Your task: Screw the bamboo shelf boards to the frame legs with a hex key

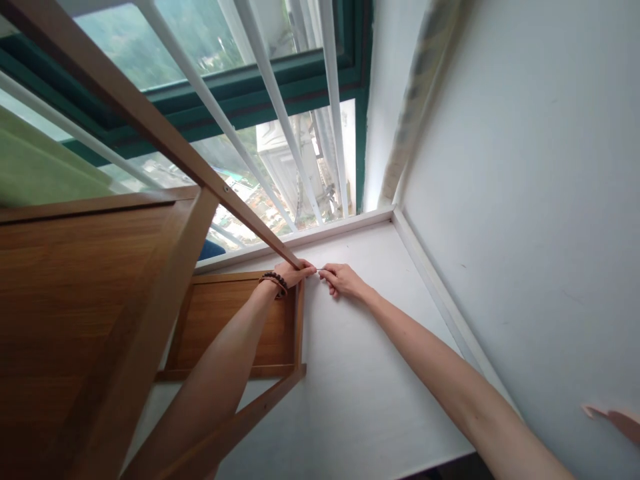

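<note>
A wooden shelf frame [150, 313] lies tilted on a white surface [370, 373] by a window. My left hand [291, 272], with a bead bracelet at the wrist, grips the far corner of the frame where a slanted wooden bar ends. My right hand [340, 279] is pinched shut just to the right of it, holding a thin metal tool [320, 270] that points at that corner. The tool's tip is hidden by my left fingers.
A green-framed window [280, 100] with white bars [295, 153] stands behind the frame. A white wall [525, 200] rises on the right, meeting the surface at a white trim strip [440, 293]. A pinkish object [615, 420] shows at the right edge.
</note>
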A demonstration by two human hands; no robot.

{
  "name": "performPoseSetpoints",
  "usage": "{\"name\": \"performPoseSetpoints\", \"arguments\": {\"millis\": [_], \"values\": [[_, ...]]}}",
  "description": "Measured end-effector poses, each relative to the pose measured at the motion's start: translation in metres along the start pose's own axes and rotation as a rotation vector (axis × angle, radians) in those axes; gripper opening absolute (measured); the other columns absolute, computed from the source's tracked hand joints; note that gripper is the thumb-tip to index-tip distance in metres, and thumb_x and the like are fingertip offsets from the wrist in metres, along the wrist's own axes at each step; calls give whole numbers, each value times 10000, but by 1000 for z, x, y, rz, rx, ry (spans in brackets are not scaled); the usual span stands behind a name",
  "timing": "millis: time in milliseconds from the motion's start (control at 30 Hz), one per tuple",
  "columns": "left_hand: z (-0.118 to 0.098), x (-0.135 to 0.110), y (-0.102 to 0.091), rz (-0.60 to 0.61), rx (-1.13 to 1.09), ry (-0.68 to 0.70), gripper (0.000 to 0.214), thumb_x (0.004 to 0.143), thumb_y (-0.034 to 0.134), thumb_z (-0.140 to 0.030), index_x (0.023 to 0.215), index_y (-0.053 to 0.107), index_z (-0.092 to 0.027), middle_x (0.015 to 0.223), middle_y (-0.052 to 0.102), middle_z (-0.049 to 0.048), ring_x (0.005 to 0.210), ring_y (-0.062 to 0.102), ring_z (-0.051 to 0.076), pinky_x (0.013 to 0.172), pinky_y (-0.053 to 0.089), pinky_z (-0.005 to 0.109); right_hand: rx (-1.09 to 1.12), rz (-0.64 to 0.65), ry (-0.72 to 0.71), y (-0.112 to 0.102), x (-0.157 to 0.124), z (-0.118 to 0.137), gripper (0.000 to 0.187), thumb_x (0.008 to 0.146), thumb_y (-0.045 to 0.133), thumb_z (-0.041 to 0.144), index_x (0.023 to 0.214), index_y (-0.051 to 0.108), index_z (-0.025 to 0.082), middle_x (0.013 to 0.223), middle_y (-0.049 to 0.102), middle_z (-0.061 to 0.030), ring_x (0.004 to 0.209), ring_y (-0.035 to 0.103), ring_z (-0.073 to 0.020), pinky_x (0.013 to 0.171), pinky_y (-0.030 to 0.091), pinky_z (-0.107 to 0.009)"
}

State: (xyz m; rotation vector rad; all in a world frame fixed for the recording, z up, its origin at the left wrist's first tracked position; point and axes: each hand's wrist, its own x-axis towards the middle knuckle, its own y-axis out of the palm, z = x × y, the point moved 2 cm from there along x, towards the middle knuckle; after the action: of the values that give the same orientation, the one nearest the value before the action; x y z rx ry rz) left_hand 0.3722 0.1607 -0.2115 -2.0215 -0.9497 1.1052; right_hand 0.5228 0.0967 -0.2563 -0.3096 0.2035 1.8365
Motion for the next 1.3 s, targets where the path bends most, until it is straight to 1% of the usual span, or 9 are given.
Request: {"name": "performPoseSetpoints", "arguments": {"millis": [133, 267, 367, 533, 767, 967, 1033, 1167, 1300], "values": [[3, 2, 3, 2, -3, 11, 375, 679, 495, -519, 834, 666, -223, 722, 668, -17, 738, 583, 165, 648, 436, 234, -74, -21, -47, 1, 0, -3, 288, 816, 477, 438, 783, 548, 162, 535, 527, 29, 382, 515, -54, 328, 370, -131], [2, 0, 4, -13, -14, 8, 381, 698, 482, -521, 851, 661, -222, 726, 666, -17, 750, 583, 164, 659, 432, 239, -46, 23, 197, 0, 9, 0, 529, 790, 363, 621, 716, 540, 129, 538, 578, -40, 369, 526, -98, 309, 372, -191], [1, -2, 3, -16, -23, 8, 391, 695, 488, -533, 845, 664, -219, 716, 662, -15, 739, 582, 163, 655, 425, 242, -19, 35, 248, -3, 15, 6, 539, 772, 374, 640, 620, 498, 138, 436, 481, 4, 316, 450, -75, 293, 314, -187], [7, 3, 4, 2, -28, 18, 398, 697, 484, -549, 849, 670, -230, 737, 658, -18, 745, 578, 162, 666, 410, 242, 7, 8, 90, -5, 13, 9, 383, 752, 524, 529, 652, 420, 173, 460, 435, 66, 349, 416, -41, 352, 275, -153], [9, 5, 4, 27, -10, 0, 368, 682, 503, -528, 839, 678, -246, 731, 661, -21, 737, 573, 167, 652, 417, 238, -429, -260, -256, 1, -4, 6, 334, 792, 481, 507, 707, 499, 184, 529, 558, 30, 524, 546, -92, 593, 395, -198], [1, -1, 4, -11, 6, -28, 351, 718, 479, -494, 857, 664, -229, 770, 671, -2, 798, 585, 183, 739, 412, 272, -1, 70, 233, 0, 7, 6, 579, 832, 233, 615, 729, 520, 123, 614, 625, -74, 430, 569, -107, 339, 302, -177], [0, -3, 4, -19, 12, -31, 344, 715, 487, -489, 852, 663, -228, 766, 671, -3, 795, 586, 185, 743, 412, 275, 68, 119, 283, 1, 10, 7, 571, 865, 204, 563, 696, 514, 114, 570, 598, -70, 416, 566, -108, 300, 257, -175], [-1, -3, 2, -17, 17, -25, 351, 710, 489, -501, 853, 665, -231, 741, 668, -8, 775, 586, 181, 715, 415, 264, 52, 62, 137, 1, 7, 7, 306, 857, 426, 403, 749, 521, 133, 614, 589, -12, 458, 567, -69, 368, 319, -144], [3, 0, 0, 17, 15, -3, 382, 690, 491, -545, 829, 674, -240, 703, 657, -14, 742, 580, 173, 665, 415, 243, -248, -95, -146, -4, -1, 7, 270, 817, 500, 401, 718, 577, 162, 595, 587, 22, 498, 538, -51, 557, 408, -163]]}}
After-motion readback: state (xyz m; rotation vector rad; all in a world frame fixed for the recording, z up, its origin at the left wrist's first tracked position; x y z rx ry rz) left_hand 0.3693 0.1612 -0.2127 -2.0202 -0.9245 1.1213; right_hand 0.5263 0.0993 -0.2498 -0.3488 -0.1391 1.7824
